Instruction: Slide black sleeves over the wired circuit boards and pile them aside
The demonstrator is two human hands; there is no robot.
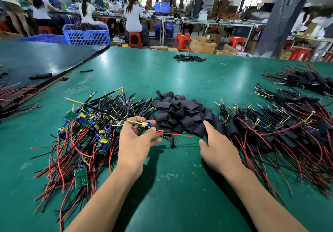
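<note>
Table: a wide green work table (180,80) fills the view in front of you, with both your bare forearms reaching onto it.
Left hand: your left hand (134,138) is raised just above the table and pinches one small circuit board (145,125) between thumb and fingertips; the board carries blue and yellow parts.
Held board's wires: a black-covered bundle runs up and to the left from the board, and thin red and black wires (173,134) trail to the right, between your two hands.
Right hand: your right hand (215,145) is spread and holds nothing; its fingertips reach the near edge of the sleeve heap, though you cannot tell whether they touch a sleeve.
Sleeves: a loose heap of short black sleeves (182,113) lies in the middle of the table, just beyond both hands.
Unsleeved boards: a tangled pile of bare green boards (86,134) with red, black, blue and yellow wires lies to your left, under and beside your left hand.
Finished pile: boards already covered in black sleeves (281,129) are heaped to your right, red and black wires fanning toward you.
Farther right: a second finished heap (304,80) lies nearer the far edge.
Far edge: a small cluster of black tubes (189,58) lies well apart from the rest.
Background: seated workers (133,18) at benches, red stools (182,41) and a blue crate (86,33).
</note>
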